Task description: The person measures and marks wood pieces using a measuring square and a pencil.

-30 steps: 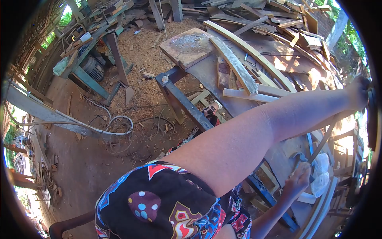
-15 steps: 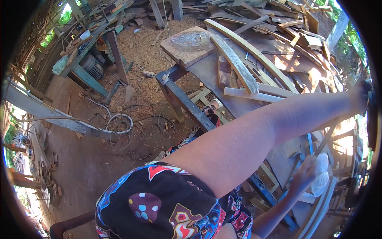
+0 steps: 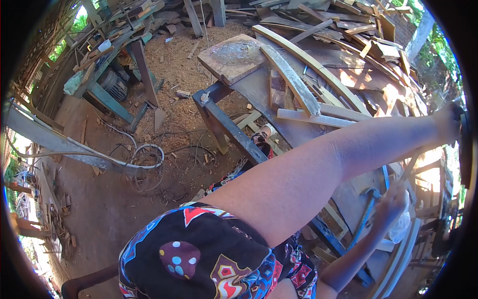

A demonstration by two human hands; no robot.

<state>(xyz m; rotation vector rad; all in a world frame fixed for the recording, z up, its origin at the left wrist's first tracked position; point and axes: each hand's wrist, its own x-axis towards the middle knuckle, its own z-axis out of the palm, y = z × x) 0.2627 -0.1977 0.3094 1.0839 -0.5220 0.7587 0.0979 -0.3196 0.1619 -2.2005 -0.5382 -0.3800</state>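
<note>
My left arm stretches across the view from the patterned sleeve at lower left. My left hand (image 3: 449, 122) is at the far right edge, dark and blurred, close to a dark upright piece (image 3: 466, 149); its fingers are mostly hidden. Lower down, my right hand (image 3: 391, 203) is closed, smeared a little by motion. From it a thin wooden stick (image 3: 411, 167) slants up and right. Just beneath this hand lies a clear plastic bag (image 3: 400, 229). To its left a blue-framed tool (image 3: 365, 215) rests on the workbench (image 3: 343, 187).
Long wooden strips (image 3: 318, 70) and a thick square board (image 3: 234, 57) lie at the bench's far end. Behind is a scrap wood pile (image 3: 343, 25). A coiled hose (image 3: 149, 154) and sawdust cover the floor at left, near a motor (image 3: 113, 85).
My right hand has moved slightly up and right with the stick, uncovering more of the blue-framed tool and covering part of the plastic bag. My left hand stays nearly where it was.
</note>
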